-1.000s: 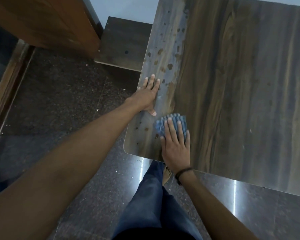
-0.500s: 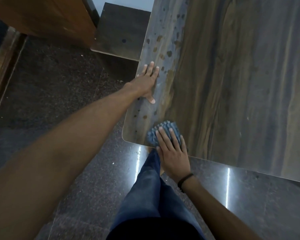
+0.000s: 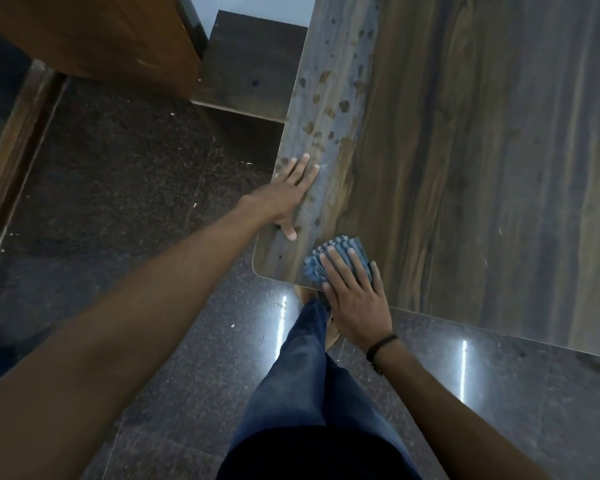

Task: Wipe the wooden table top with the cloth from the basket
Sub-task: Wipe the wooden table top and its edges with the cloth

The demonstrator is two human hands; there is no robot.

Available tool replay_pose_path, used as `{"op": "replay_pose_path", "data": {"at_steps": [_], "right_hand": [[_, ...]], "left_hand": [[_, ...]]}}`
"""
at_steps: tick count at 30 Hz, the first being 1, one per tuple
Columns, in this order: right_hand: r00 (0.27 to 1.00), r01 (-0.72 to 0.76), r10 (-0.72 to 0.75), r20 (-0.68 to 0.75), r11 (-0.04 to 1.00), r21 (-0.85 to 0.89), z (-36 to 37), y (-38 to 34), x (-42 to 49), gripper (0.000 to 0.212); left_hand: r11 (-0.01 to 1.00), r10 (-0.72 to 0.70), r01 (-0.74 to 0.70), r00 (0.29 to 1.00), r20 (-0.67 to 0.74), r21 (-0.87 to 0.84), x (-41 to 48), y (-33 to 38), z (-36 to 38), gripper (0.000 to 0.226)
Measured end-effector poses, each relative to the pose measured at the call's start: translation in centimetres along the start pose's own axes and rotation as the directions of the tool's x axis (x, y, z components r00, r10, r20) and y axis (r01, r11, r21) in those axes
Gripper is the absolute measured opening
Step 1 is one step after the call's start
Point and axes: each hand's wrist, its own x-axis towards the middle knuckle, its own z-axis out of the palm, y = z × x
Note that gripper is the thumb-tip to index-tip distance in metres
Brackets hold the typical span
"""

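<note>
The wooden table top point(image 3: 465, 168) fills the right and upper right of the frame, its rounded near-left corner sitting just left of centre. The blue nubbly cloth point(image 3: 314, 266) lies on that corner, close to the table's near edge. The right hand point(image 3: 354, 299) presses down on it with fingers straight and spread, palm flat, not curled round it; the heel of the hand hangs past the table edge. A dark wristband point(image 3: 381, 342) circles the right wrist. The left hand point(image 3: 288, 199) rests flat on the table's left edge, above and left of the cloth in the frame, fingers extended and together, thumb pointing down toward the cloth but apart from it; it holds nothing. A strip along the table's left side looks paler and greyish, dotted with brown spots point(image 3: 326, 109) running up from the left hand toward the top of the frame. Below the table is a dark, speckled polished floor point(image 3: 118, 202) with bright streaks of reflected light point(image 3: 463, 362). A leg in blue trousers point(image 3: 302, 375) comes up from bottom centre. At upper left stands a brown wooden panel point(image 3: 101, 36), with a darker low board point(image 3: 253, 67) beside it, next to the table's left edge
</note>
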Motion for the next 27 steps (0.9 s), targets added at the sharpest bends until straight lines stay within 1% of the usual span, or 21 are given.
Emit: {"op": "replay_pose_path", "data": {"at_steps": [2,5,6,7,10,13,15,17,19,21,23,25,27], "right_hand": [[1.0,-0.007,0.007,-0.025,1.0,-0.007,-0.6,1.0,2.6,0.053],[0.993,-0.113,0.116,-0.032,0.989,0.091,-1.5,1.0,7.2,0.051],[0.991,-0.125,0.129,-0.029,0.986,0.109,-1.5,0.8,7.4,0.051],[0.993,-0.109,0.113,-0.032,0.989,0.098,-1.3,0.7,6.9,0.052],[1.0,0.016,-0.016,0.004,1.0,0.002,-0.8,1.7,3.1,0.052],[0.996,0.053,-0.052,0.069,0.998,-0.017,-1.6,3.5,3.3,0.053],[0.999,-0.003,0.002,0.052,1.0,0.012,-2.4,4.0,6.8,0.054],[0.995,-0.095,0.094,0.015,0.992,0.078,-3.2,4.3,11.9,0.053],[0.982,-0.19,0.188,0.028,0.971,0.143,-4.2,4.6,16.5,0.054],[0.97,-0.242,0.239,0.039,0.956,0.165,-4.4,4.3,18.2,0.055],[0.97,-0.241,0.241,0.027,0.954,0.177,-4.1,3.5,16.7,0.056],[0.974,-0.226,0.226,0.018,0.959,0.174,-3.5,2.6,13.1,0.055],[0.974,-0.227,0.223,0.043,0.96,0.167,-3.1,2.3,10.5,0.056]], "left_hand": [[1.0,0.007,-0.007,1.0,0.001,-0.002,0.3,0.0,-0.2,0.158],[1.0,0.001,-0.001,1.0,-0.003,-0.013,0.2,-0.2,-0.2,0.159],[1.0,0.005,-0.005,1.0,-0.015,-0.016,0.0,-0.2,-0.1,0.158],[1.0,0.008,-0.008,1.0,-0.028,-0.017,-0.1,-0.2,0.1,0.157],[1.0,-0.005,0.004,0.997,-0.073,-0.019,-1.0,-0.1,0.6,0.15],[0.998,-0.028,0.022,0.995,-0.1,-0.056,-1.2,0.0,0.8,0.147],[0.996,-0.038,0.032,0.996,-0.082,-0.079,-1.0,0.2,0.8,0.147],[0.997,-0.045,0.04,0.997,-0.065,-0.072,-0.8,0.3,0.7,0.147],[0.996,-0.055,0.051,0.997,-0.053,-0.075,-0.8,0.4,0.6,0.147],[0.995,-0.066,0.063,0.997,-0.041,-0.073,-0.7,0.5,0.6,0.148],[0.995,-0.073,0.071,0.997,-0.03,-0.066,-0.6,0.6,0.7,0.149],[0.995,-0.072,0.069,0.997,-0.037,-0.068,-0.6,0.7,0.8,0.149],[0.996,-0.066,0.062,0.997,-0.044,-0.071,-0.5,0.6,0.9,0.149]]}}
